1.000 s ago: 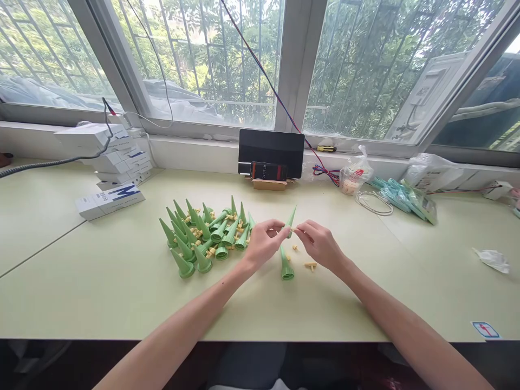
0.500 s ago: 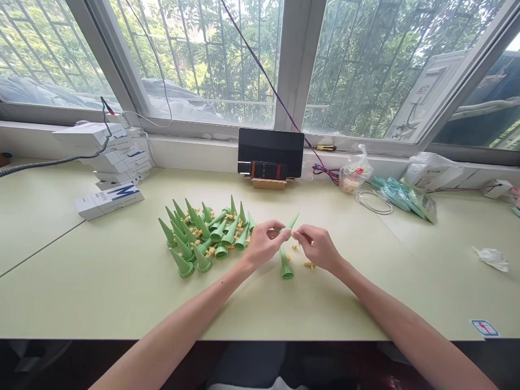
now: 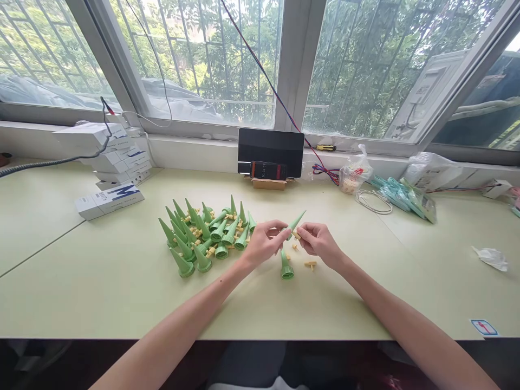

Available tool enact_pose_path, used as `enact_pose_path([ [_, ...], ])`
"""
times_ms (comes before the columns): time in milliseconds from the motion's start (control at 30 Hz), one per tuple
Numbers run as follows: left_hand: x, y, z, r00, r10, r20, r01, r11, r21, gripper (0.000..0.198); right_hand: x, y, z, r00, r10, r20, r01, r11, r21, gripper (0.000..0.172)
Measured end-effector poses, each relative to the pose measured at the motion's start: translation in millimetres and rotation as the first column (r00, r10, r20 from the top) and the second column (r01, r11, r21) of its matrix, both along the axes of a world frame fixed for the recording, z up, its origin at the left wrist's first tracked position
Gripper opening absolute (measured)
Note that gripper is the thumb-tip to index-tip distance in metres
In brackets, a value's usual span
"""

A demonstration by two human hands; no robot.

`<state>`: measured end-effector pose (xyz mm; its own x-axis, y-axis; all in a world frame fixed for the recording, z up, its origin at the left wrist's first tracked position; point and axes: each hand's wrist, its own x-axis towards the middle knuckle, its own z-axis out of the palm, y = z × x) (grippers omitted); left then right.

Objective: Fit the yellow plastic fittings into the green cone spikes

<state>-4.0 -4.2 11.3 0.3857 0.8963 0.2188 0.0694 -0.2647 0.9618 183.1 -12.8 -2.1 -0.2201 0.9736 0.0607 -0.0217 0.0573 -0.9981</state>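
My left hand (image 3: 266,245) is closed around the base of a green plastic cone spike (image 3: 297,219), whose tip points up and to the right. Close beside it, my right hand (image 3: 319,239) pinches a small yellow plastic valve (image 3: 296,234) at the cone's side. Below the hands, another green cone (image 3: 286,266) lies with its ribbed open end toward me. Loose yellow T-shaped pieces (image 3: 311,264) rest to its right. Left of my hands spreads a pile of green cones (image 3: 203,233) with yellow pieces among them.
A phone (image 3: 268,170) leans on a black tablet (image 3: 271,143) by the window. White boxes (image 3: 109,200) stand at the left. A tied plastic bag (image 3: 355,170), a white cable (image 3: 374,200) and teal packets (image 3: 400,195) lie at the back right. Crumpled tissue (image 3: 491,258) sits far right.
The cone in my left hand has tilted further to the right. My right hand has shifted slightly, and the yellow valve in its fingertips shows more plainly.
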Motion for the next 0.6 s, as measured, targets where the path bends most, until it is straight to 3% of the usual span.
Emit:
enact_pose_path([
  [233, -0.5, 1.6, 1.3, 0.999, -0.04, 0.033, 0.04, 0.999, 0.001, 0.034, 5.0, 3.5, -0.1, 0.959, 0.129, -0.254, -0.184, 0.961, -0.207, 0.033],
  [600, -1.3, 6.5, -8.2, 0.994, -0.074, 0.078, 0.075, 0.997, -0.001, 0.039, 5.3, 3.4, 4.6, 0.921, 0.175, -0.349, -0.296, 0.896, -0.33, 0.034],
])
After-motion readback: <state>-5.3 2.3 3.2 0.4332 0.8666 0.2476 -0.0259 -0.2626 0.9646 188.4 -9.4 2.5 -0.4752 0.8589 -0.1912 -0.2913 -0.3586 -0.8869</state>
